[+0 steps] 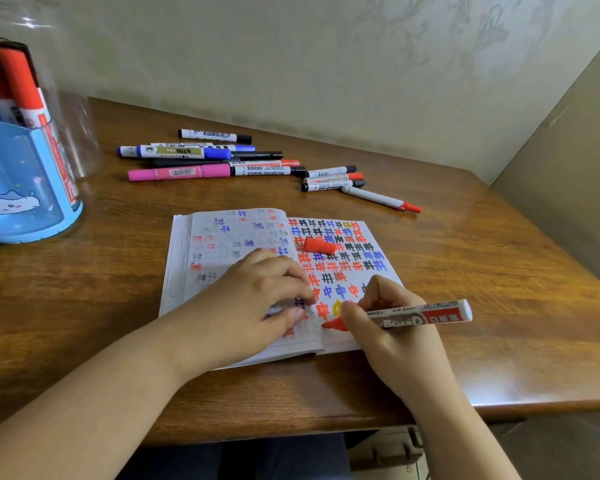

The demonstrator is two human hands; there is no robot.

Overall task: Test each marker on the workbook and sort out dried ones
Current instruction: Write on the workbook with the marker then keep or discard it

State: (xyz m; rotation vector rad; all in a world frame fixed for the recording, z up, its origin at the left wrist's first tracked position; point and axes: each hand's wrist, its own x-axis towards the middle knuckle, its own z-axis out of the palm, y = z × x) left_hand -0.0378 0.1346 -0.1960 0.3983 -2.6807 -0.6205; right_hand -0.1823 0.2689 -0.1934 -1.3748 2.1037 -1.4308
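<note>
Your right hand (pixel 392 327) pinches the uncapped red marker (pixel 413 317) low on its barrel, fingers (pixel 371 296) curled round it, and its red tip touches the right page of the workbook (pixel 368 271) near the bottom edge, just left of your fingers. The marker's long axis runs nearly level, tip to the left, tail out past the page to the right, so any test stroke starts at that tip, beside the yellow and red characters. Your left hand (pixel 257 303) presses the left page with loosely bent fingers and holds nothing; it lies nearer the cap (pixel 319 245), which rests on the upper right page, well apart from the marker. Two groups of capped markers (pixel 201 157) lie on the table (pixel 499 271) beyond the workbook, and a pen holder (pixel 21 188) stands at far left
</note>
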